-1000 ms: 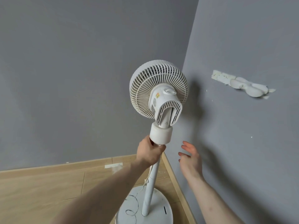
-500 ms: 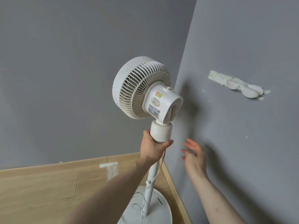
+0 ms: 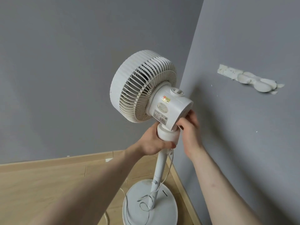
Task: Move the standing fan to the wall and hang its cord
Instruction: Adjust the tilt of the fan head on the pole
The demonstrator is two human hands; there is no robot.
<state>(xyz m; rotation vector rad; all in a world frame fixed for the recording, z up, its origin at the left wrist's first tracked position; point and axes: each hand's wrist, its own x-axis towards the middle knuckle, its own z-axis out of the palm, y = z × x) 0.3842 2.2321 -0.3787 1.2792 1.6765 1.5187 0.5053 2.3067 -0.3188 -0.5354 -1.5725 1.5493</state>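
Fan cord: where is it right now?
Head view, low centre: the cord hangs beside the pole, loops over the round base and trails left onto the wood floor.

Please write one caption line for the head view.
Left hand grips the fan neck, right hand at motor housing; cord loose on base.

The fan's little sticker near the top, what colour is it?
The sticker on the fan is yellow with a red corner, seen in the head view.
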